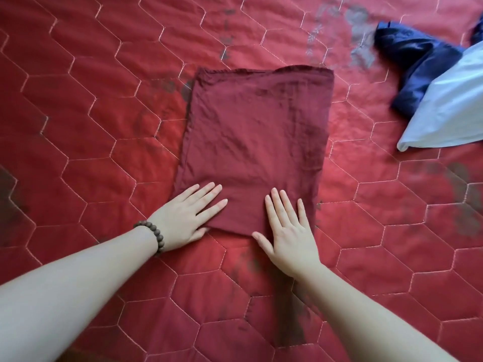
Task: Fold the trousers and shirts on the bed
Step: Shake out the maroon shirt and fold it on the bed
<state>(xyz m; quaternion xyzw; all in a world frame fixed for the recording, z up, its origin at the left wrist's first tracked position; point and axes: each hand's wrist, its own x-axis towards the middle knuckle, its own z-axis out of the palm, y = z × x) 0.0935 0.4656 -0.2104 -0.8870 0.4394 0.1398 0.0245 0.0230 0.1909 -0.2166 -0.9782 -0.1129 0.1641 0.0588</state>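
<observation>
A dark red garment [256, 131] lies folded into a long flat rectangle in the middle of the bed. My left hand [187, 218], with a bead bracelet at the wrist, rests flat on the garment's near left corner, fingers straight; its thumb seems tucked at the hem. My right hand [286, 228] lies flat on the near right part, fingers spread, thumb over the near edge. A crumpled dark blue garment [415, 58] sits at the far right of the bed.
The bed is covered by a red quilt [91, 113] stitched in hexagons. A white pillow [449, 108] lies at the right edge, partly over the blue garment.
</observation>
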